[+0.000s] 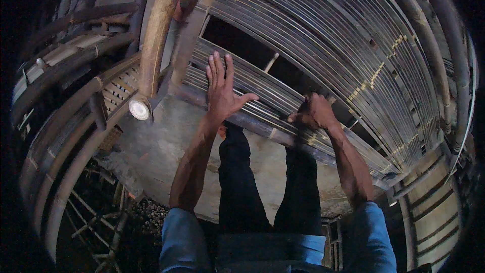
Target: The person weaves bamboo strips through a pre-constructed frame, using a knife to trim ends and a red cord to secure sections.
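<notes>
My left hand [221, 88] lies flat, fingers stretched and thumb spread, on a near strip of thin bamboo slats [270, 105]. To its right, my right hand [317, 113] is closed in a fist just above the same strip. A dark, blurred shape shows under the right fist; what it is I cannot make out. Beyond the strip runs a dark gap [235, 38] with a short crosspiece [272, 62] in it. Past the gap spreads a wide panel of slats [303, 20], marked by a stepped yellowish line. A round rail [252, 125] borders the near edge.
A thick bamboo post [157, 35] rises at the left, with a round pale cut end [139, 109]. Bamboo seats with curved rails [76, 141] stand farther left. Concrete floor [166, 144] shows around my legs. Another slatted bamboo piece [434, 212] is at the lower right.
</notes>
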`<state>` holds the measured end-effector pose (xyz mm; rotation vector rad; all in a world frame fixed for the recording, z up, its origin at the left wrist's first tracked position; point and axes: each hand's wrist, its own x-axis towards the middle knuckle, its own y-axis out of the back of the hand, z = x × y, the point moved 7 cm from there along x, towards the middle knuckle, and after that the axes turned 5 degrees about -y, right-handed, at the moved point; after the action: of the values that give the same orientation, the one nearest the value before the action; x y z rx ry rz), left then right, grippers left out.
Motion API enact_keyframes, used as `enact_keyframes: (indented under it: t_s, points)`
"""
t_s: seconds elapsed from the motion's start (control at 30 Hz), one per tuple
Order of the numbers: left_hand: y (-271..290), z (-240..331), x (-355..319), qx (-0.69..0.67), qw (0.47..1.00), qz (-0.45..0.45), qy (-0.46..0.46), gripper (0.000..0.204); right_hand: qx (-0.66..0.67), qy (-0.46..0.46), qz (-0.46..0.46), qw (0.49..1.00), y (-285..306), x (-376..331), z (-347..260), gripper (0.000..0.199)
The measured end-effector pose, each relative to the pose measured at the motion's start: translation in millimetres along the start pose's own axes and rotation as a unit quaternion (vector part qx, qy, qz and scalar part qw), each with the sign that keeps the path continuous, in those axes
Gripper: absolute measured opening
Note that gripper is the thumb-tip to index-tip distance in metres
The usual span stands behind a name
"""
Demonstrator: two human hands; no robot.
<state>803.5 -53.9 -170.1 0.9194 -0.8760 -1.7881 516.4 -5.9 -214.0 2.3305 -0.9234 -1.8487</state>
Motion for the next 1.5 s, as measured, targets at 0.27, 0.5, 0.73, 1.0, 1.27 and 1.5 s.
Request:
enact_keyframes:
  t_s: [0.27,0.5,0.73,1.0,1.27,1.5]
  points:
    - [10,10,51,-0.041,0.998,0.033,-0.031,0.137,0.032,0.043,-0.013,0.999,53,-4,-16,0.054]
    - [17,-2,3,-0.049,0.998,0.021,0.022,0.122,-0.012,0.14,0.202,0.969,47,-84,-41,0.064]
    - [20,-39,-72,0.034,0.992,0.008,0.124,0.125,0.033,0.138,0.12,0.983,-49,-59,-72,0.075]
    - [9,-43,-70,0.096,0.992,-0.007,0.079,0.122,-0.01,0.077,0.011,0.997,-76,-9,-33,0.091]
    - [10,-50,-75,0.034,0.998,-0.032,0.042,0.121,0.005,0.023,0.0,1.0,-54,-37,-50,0.084]
    - [43,-44,-69,0.019,0.998,0.025,-0.051,0.114,-0.013,0.022,0.037,0.999,-60,-38,-37,0.084]
